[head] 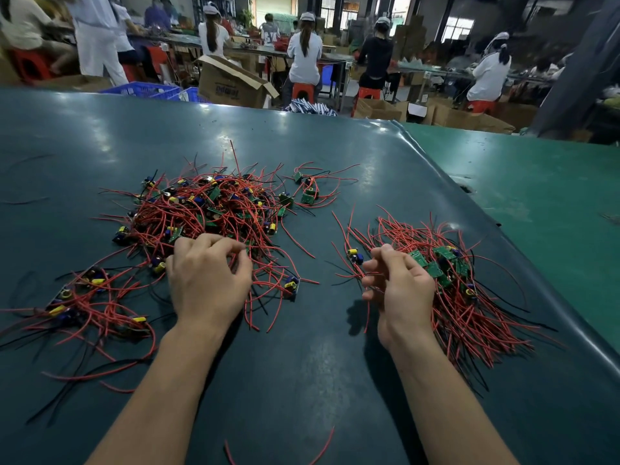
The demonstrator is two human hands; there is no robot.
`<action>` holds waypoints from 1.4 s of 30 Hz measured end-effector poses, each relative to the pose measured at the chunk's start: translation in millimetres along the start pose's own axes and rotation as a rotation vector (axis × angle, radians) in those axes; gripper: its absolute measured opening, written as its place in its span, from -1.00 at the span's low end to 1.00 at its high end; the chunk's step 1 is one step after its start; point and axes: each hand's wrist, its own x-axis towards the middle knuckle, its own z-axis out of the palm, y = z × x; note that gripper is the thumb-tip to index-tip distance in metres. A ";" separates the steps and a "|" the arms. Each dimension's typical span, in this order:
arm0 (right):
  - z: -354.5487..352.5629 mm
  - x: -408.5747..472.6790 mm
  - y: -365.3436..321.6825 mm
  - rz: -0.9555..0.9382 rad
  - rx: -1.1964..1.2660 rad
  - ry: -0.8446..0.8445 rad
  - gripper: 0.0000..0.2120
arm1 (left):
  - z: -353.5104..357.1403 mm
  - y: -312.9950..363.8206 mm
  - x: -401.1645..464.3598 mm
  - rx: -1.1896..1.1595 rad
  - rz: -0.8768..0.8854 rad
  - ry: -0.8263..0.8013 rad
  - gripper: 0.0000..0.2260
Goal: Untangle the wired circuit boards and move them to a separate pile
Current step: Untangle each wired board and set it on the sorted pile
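Both hands work: I see the left hand [208, 278] curled into the tangled heap [208, 209] mid-counter [302, 364], the right hand [399, 290] pinching red wires beside the sorted pile [463, 297] toward the counter's right edge, keeping the two apart.

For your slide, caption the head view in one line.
Left hand picks at the tangled pile; right hand pinches red wires beside the sorted pile.

Left hand [208, 280] fingertips buried in tangled pile [214, 209].

Head view, forward-down, close over table [302, 364]
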 end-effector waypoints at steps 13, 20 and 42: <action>3.8 -6.6 3.6 0.038 -0.221 -0.213 -0.79 | 6.3 24.8 -16.4 -0.069 0.320 -0.073 -0.84; 6.2 -14.8 0.9 0.041 -0.179 -0.569 -0.71 | 4.1 42.9 -24.9 -0.256 0.783 0.032 -0.77; 6.4 -14.8 5.9 -0.002 -0.140 -0.495 -0.89 | 13.7 57.6 -28.1 -1.493 -0.477 -0.514 -0.69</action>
